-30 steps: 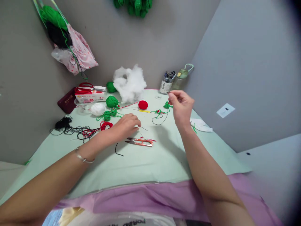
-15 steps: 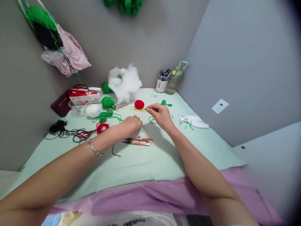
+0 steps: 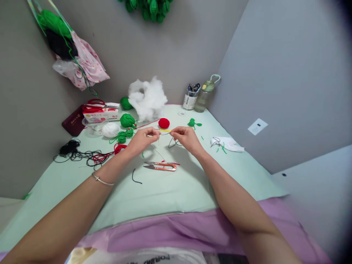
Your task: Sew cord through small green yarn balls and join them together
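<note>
My right hand (image 3: 185, 138) is closed in a pinch on a strand of black yarn (image 3: 172, 143), which loops below the fingers. Opposite it, my left hand (image 3: 143, 140) also pinches at the fingertips; what it holds is too small to make out. Just behind the fingertips lies a yellow-handled crochet hook (image 3: 165, 130), beside a ball of red yarn (image 3: 164, 123). Closer to me, orange thread snips (image 3: 161, 166) rest on the table with red scraps next to them. A short piece of black yarn (image 3: 134, 176) lies to their left.
White stuffing (image 3: 148, 99), green yarn balls (image 3: 127, 120) and a box with red scissors (image 3: 101, 112) stand at the back left. Tangled black yarn (image 3: 70, 147) lies left. A pen cup (image 3: 189, 99) and water bottle (image 3: 202, 97) stand by the wall; a white cloth (image 3: 231, 143) lies right.
My left hand has lifted from near the snips and moved up and away from me, its fingertips now facing the right hand's. The right hand still pinches the black yarn, almost in place.
</note>
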Tool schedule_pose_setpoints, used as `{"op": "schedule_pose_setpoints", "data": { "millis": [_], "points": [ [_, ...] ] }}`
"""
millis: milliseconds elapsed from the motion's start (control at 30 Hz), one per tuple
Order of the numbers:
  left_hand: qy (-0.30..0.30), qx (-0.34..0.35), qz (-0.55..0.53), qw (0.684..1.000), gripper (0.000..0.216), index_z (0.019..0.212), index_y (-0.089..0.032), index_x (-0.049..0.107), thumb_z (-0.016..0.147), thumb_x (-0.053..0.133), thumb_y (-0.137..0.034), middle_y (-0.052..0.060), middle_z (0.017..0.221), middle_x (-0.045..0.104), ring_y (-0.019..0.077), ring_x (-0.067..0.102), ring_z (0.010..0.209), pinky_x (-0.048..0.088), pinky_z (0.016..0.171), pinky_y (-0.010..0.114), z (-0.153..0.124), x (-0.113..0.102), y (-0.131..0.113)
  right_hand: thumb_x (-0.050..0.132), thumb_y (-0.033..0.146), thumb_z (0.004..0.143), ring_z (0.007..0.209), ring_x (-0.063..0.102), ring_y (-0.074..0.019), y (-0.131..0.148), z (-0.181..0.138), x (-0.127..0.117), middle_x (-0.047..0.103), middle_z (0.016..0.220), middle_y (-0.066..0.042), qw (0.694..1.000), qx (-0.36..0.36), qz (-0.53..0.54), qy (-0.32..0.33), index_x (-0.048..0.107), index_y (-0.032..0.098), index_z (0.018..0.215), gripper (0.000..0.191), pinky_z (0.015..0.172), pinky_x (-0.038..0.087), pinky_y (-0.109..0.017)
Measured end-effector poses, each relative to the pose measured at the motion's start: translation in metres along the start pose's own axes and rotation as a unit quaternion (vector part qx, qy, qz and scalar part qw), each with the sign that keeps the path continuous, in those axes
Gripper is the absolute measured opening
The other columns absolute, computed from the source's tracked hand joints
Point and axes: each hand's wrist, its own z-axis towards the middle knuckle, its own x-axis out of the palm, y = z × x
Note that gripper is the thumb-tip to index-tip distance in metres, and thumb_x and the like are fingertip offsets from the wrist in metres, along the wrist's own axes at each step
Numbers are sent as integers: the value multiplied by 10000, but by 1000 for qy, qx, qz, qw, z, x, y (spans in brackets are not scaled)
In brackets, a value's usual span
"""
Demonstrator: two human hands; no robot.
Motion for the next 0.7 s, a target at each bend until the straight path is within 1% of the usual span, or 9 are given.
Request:
{"op": "schedule_pose_setpoints", "data": {
  "millis": [33, 100, 200, 300, 367, 433, 567, 633, 700],
  "points": [
    [-8, -11, -56, 998, 145, 775, -176, 592, 788, 611, -319, 106, 1137, 711, 259, 623, 1124, 478, 905, 345, -3, -3, 0, 646, 361, 766, 567, 406, -98, 2, -1, 0, 588, 650, 4, 1000, -8, -4, 14, 708, 140, 816, 235, 563, 316, -258],
    [-6, -20, -117, 993, 178, 764, -173, 594, 795, 636, -344, 127, 1244, 679, 277, 583, 1222, 468, 950, 361, -8, -5, 0, 642, 345, 783, 593, 420, -100, 6, -5, 2, 606, 685, -2, 999, -32, -12, 39, 705, 142, 813, 215, 587, 335, -257],
    [22, -25, -139, 990, 171, 764, -173, 616, 796, 662, -335, 116, 1257, 673, 267, 584, 1217, 449, 981, 371, -13, -3, 2, 628, 328, 818, 619, 445, -107, 12, -12, 8, 646, 741, -14, 995, -73, -40, 53, 707, 152, 823, 193, 621, 360, -262],
    [70, -36, -146, 986, 141, 788, -170, 652, 784, 691, -305, 71, 1035, 713, 212, 642, 1003, 456, 925, 349, -15, 3, 8, 615, 298, 837, 642, 479, -111, 13, -16, 13, 689, 825, -27, 991, -104, -64, 58, 712, 165, 820, 165, 646, 380, -263],
    [83, -52, -160, 982, 144, 798, -164, 670, 770, 712, -298, 37, 863, 692, 171, 629, 841, 464, 856, 324, -17, 8, 11, 614, 272, 835, 643, 489, -112, 12, -16, 15, 693, 827, -26, 989, -118, -66, 58, 707, 169, 802, 143, 640, 382, -260],
    [67, -76, -194, 976, 165, 792, -157, 676, 758, 734, -308, 19, 787, 667, 148, 605, 767, 463, 815, 303, -19, 12, 12, 618, 264, 832, 619, 478, -108, 10, -15, 16, 675, 791, -18, 990, -119, -60, 45, 704, 170, 826, 128, 620, 378, -258],
    [6, -111, -311, 944, 222, 775, -151, 670, 714, 791, -326, 22, 803, 670, 138, 609, 778, 468, 838, 294, -23, 18, 9, 620, 316, 849, 582, 451, -101, 11, -14, 15, 636, 751, -6, 994, -104, -32, -9, 687, 166, 893, 169, 594, 369, -258],
    [-25, -112, -340, 933, 232, 784, -150, 676, 701, 807, -323, 24, 819, 675, 135, 611, 788, 468, 851, 291, -25, 20, 8, 633, 348, 846, 582, 438, -99, 13, -15, 15, 623, 719, -3, 995, -96, -19, 13, 677, 161, 820, 194, 586, 359, -257],
    [-50, -105, -343, 932, 224, 790, -151, 679, 706, 805, -316, 18, 817, 673, 133, 612, 791, 464, 861, 289, -26, 22, 9, 662, 359, 821, 578, 423, -97, 16, -18, 17, 606, 675, 6, 994, -80, -17, 68, 681, 156, 758, 213, 574, 342, -255]
  ]
}}
